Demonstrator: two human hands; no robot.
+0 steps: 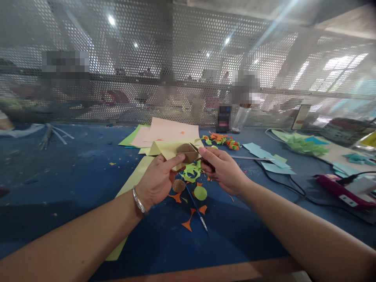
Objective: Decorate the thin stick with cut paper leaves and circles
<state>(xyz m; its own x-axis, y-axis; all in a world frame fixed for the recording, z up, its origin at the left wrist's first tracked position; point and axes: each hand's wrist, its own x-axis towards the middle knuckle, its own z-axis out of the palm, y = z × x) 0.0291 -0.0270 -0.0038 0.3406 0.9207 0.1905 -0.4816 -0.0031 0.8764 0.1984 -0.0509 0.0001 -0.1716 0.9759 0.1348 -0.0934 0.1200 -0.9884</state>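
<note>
My left hand (160, 176) pinches a sheet of pale yellow paper (160, 148) together with a brown round piece (185, 149) lying against it, thumb on top. My right hand (221, 166) grips scissors (194, 147), mostly hidden by the fingers; their dark blades reach the edge of the brown piece and paper. On the table below lie a light green paper circle (200, 193), another brown disc (178, 185) and a thin blue pen-like stick (197, 207). Orange scraps (187, 225) and green paper offcuts (192, 172) are scattered around them.
Pink paper sheets (173, 129) lie behind my hands, and a long yellow strip (129, 184) is at left. Orange and green curled pieces (223, 139), light blue papers (267, 156), cables and a purple power strip (346, 192) are at right. A perforated metal screen (176, 51) stands behind.
</note>
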